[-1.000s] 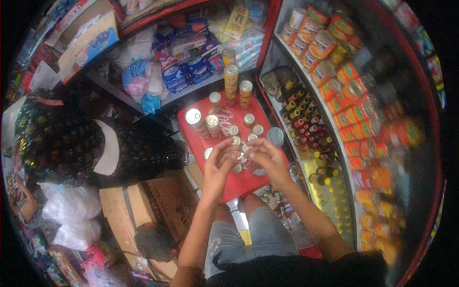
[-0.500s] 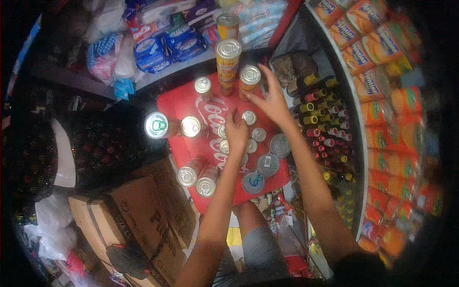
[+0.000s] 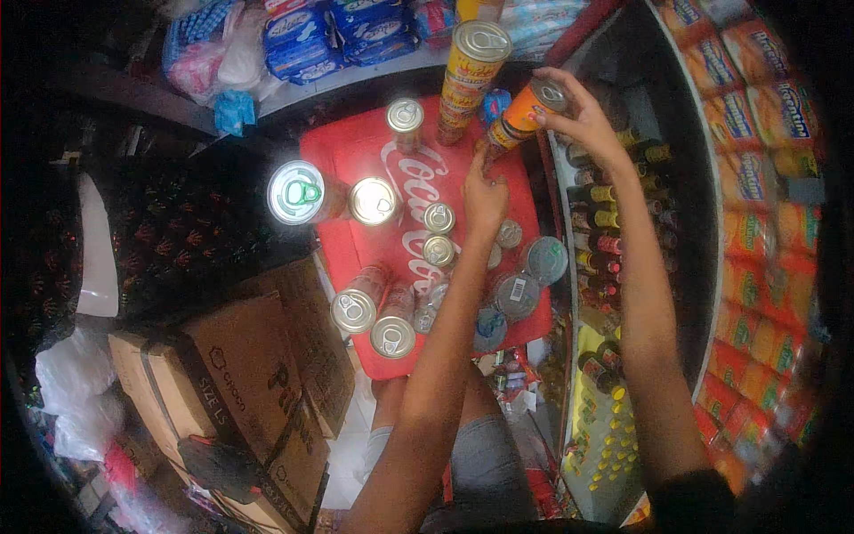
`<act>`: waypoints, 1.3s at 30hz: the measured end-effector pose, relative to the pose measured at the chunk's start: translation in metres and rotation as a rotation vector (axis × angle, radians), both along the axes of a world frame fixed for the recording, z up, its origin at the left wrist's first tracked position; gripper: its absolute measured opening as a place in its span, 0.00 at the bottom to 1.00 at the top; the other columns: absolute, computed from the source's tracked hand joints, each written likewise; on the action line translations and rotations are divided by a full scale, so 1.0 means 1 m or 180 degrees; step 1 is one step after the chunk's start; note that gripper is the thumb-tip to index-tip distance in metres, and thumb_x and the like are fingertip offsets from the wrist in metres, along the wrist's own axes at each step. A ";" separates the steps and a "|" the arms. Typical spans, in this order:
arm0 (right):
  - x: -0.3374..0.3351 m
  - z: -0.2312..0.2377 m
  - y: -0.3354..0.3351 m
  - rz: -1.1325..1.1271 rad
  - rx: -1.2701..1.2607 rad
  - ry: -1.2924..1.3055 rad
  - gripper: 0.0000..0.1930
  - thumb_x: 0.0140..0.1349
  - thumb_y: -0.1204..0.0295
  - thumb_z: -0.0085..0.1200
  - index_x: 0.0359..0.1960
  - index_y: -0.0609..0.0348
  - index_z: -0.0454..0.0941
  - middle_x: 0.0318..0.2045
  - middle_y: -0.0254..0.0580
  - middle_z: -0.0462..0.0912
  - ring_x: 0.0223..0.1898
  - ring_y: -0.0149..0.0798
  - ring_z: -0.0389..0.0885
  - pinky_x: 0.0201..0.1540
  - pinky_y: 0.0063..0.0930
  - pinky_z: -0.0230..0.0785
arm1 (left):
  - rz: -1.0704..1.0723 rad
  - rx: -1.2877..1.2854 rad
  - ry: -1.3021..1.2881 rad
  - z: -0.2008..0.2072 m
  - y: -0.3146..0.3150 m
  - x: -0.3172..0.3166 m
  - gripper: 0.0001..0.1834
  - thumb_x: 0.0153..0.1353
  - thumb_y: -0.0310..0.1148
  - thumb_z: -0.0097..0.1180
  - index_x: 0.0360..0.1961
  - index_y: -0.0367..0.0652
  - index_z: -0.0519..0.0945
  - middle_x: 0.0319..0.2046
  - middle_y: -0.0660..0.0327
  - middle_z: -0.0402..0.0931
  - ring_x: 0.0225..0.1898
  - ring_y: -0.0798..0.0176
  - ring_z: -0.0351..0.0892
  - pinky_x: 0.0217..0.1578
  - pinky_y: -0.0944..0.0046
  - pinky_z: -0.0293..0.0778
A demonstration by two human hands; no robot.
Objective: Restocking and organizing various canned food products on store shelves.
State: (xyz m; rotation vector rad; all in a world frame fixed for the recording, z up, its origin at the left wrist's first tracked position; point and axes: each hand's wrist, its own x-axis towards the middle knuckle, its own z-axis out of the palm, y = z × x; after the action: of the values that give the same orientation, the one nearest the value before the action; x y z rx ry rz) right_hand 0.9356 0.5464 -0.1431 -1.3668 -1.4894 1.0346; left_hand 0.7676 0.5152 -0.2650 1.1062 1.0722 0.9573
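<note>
My right hand (image 3: pixel 583 120) grips a tall yellow-orange can (image 3: pixel 525 114) near its silver lid. The can is tilted, its lid leaning to the right, above the far right of a red table (image 3: pixel 342 142) with white lettering. My left hand (image 3: pixel 487 200) is closed at the lower end of this can, its fingers against it. Just left stands a tall stack of yellow cans (image 3: pixel 469 80). Small silver-topped cans (image 3: pixel 439 218) stand left of my left wrist. Wide grey-lidded tins (image 3: pixel 516 295) are right of the left forearm, which partly hides one.
A green-tabbed can (image 3: pixel 296 193) and a shorter can (image 3: pixel 373 201) stand at the table's left. Two tall cans (image 3: pixel 392 333) are near the front. Cardboard boxes (image 3: pixel 240 383) lie at lower left, bottles (image 3: pixel 614 218) fill the right side, and blue packs (image 3: pixel 307 44) line the back shelf.
My right hand has lifted and tilted the yellow-orange can, moving it right. My left hand has moved from the small cans up to the can's lower end. The view has shifted.
</note>
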 end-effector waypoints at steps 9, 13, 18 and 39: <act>-0.016 0.001 0.004 -0.0157 0.0330 -0.0655 0.26 0.50 0.72 0.65 0.52 0.58 0.71 0.45 0.39 0.79 0.48 0.30 0.75 0.52 0.27 0.67 | -0.0129 -0.0109 -0.0461 0.017 0.000 -0.001 0.35 0.51 0.14 0.48 0.64 0.35 0.59 0.58 0.50 0.65 0.57 0.53 0.69 0.53 0.62 0.68; -0.024 0.007 -0.008 -0.0772 0.0452 -0.0972 0.23 0.47 0.69 0.66 0.46 0.62 0.74 0.37 0.43 0.82 0.40 0.32 0.79 0.46 0.27 0.71 | 0.0025 -0.0254 -0.0360 0.023 -0.009 -0.014 0.37 0.51 0.16 0.52 0.64 0.37 0.58 0.58 0.50 0.65 0.55 0.54 0.70 0.52 0.62 0.69; -0.037 0.011 -0.039 -0.1560 -0.0127 -0.1602 0.27 0.47 0.53 0.65 0.39 0.65 0.75 0.26 0.47 0.81 0.28 0.35 0.80 0.32 0.28 0.72 | 0.0522 0.1139 0.0156 0.043 -0.030 -0.020 0.37 0.50 0.21 0.58 0.63 0.37 0.60 0.57 0.50 0.65 0.52 0.58 0.71 0.50 0.63 0.70; -0.075 0.068 -0.089 -0.0591 -0.1070 -0.0696 0.27 0.52 0.51 0.59 0.45 0.60 0.77 0.25 0.36 0.79 0.20 0.23 0.72 0.18 0.18 0.61 | -0.0400 -0.0042 -0.1581 0.115 -0.066 -0.066 0.30 0.56 0.31 0.63 0.58 0.37 0.65 0.46 0.58 0.72 0.46 0.66 0.74 0.44 0.67 0.72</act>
State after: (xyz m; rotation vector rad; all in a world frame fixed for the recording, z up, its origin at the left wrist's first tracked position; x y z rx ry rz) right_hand 0.8607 0.4579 -0.0753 -1.8698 -1.3492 1.0761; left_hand 0.7016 0.4493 -0.1504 0.8501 0.5966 1.0505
